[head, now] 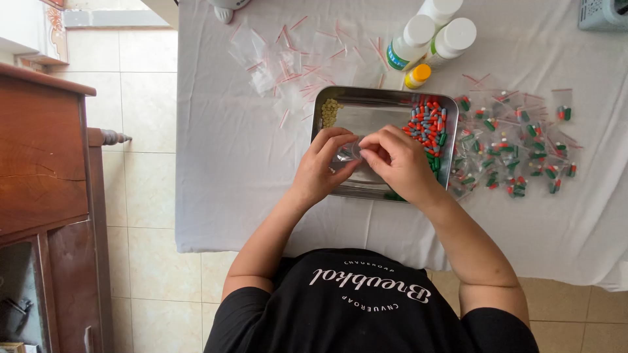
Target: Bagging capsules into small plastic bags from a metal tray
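Note:
My left hand [325, 165] and my right hand [400, 162] meet over a steel tray [386, 95] and pinch a small clear plastic bag [348, 153] between their fingertips. The tray holds a pile of red-and-grey and green capsules [428, 126] at its right side and a small heap of yellow tablets [331, 112] at its far left corner. Whether anything is inside the held bag cannot be seen.
Empty clear zip bags with red strips [294, 62] lie beyond the tray. Several filled bags of capsules [517, 144] spread to the right. White bottles [432, 36] and a small yellow-capped bottle [417, 76] stand behind. A wooden cabinet [46, 196] is at left.

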